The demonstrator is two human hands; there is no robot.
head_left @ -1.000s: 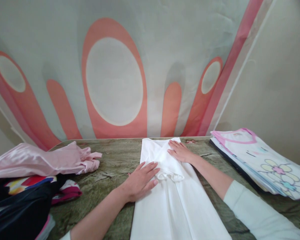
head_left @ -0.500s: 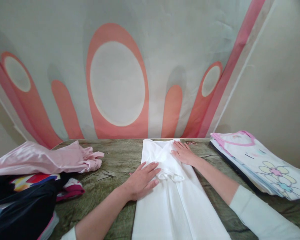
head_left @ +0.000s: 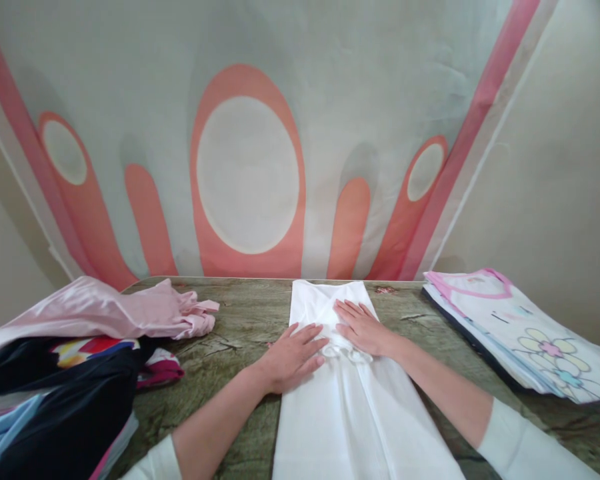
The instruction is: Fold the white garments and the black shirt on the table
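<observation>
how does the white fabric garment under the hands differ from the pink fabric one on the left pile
The long white fabric garment lies fairly flat; the pink fabric garment is bunched up. The left hand and right hand rest on the white one, while neither touches the pink one. Both look plain.

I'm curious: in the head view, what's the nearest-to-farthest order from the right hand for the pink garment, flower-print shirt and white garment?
1. White garment, under the right hand.
2. Flower-print shirt, off to the right.
3. Pink garment, over on the left.
</observation>
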